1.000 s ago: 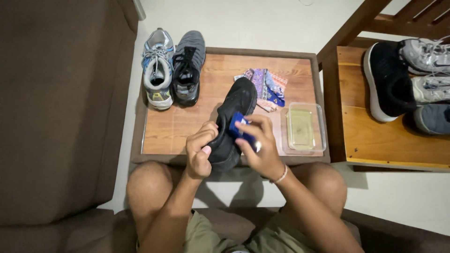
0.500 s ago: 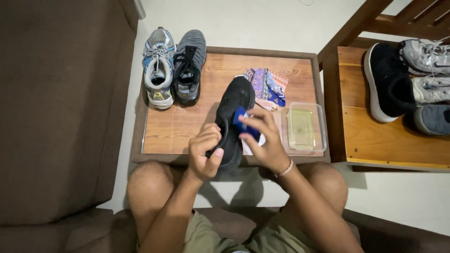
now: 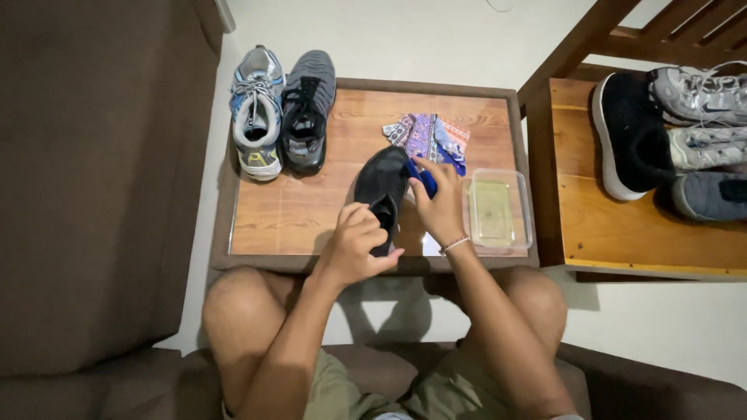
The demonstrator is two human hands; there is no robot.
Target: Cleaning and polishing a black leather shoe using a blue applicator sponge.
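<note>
Black shoe [image 3: 381, 183] sits between the two hands, above the near edge of the table [image 3: 296, 218], toe pointing away from the person. Left hand [image 3: 354, 249] holds the heel end: its grip is closed around the rear of the shoe, fingers curled over the opening and thumb pointing toward the right wrist. Right hand [image 3: 440, 206] lies against the right side of the shoe; its grip is closed on a blue cloth [image 3: 426, 177], which is pressed to the shoe's upper edge. A thin bracelet [image 3: 454, 244] circles the right wrist.

Just right of the right hand stands a clear plastic container [image 3: 498, 208] with a pale yellowish content, touching the table surface. Directly beyond the right hand, farther from the person, lies a patterned folded cloth [image 3: 426, 134]. Well to the left of the left hand, at the far left corner of the table, a grey-and-white sneaker [image 3: 255, 113] and a dark grey sneaker [image 3: 307, 109] rest side by side. Far right of the right hand, a wooden bench [image 3: 646, 233] carries more shoes [image 3: 669, 132].
</note>
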